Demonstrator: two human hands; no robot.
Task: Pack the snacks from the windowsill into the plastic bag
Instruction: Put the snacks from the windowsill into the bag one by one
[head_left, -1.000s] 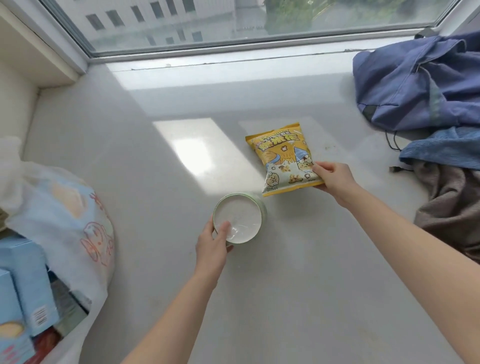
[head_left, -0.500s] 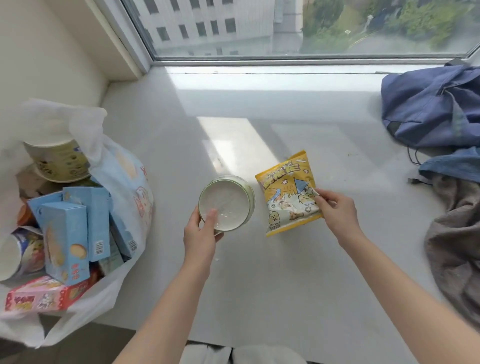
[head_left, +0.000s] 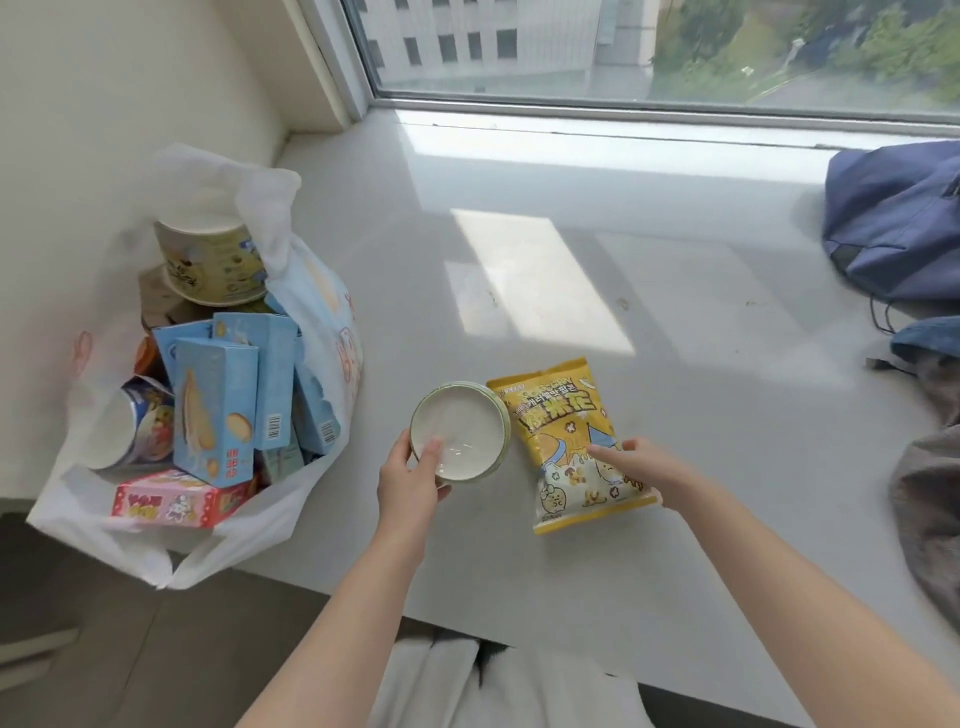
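A round green-rimmed cup with a white lid (head_left: 460, 428) is gripped at its near edge by my left hand (head_left: 413, 475), thumb on the lid. Beside it, my right hand (head_left: 641, 467) holds a yellow snack packet (head_left: 569, 441) by its right side, thumb on the front. Both are over the white windowsill (head_left: 649, 322), near its front edge. The white plastic bag (head_left: 311, 322) stands open at the left end of the sill, holding blue boxes (head_left: 218, 410), a pink box (head_left: 176, 501) and cups (head_left: 208, 260).
A blue backpack (head_left: 893, 223) and blue and grey clothes (head_left: 930, 478) lie at the sill's right end. The window (head_left: 649, 47) runs along the back, a wall is at the left, and the floor (head_left: 130, 649) lies below the bag.
Both hands have carried the cup and the packet left and nearer to me, toward the bag. The view has swung left, so the whole open bag shows.
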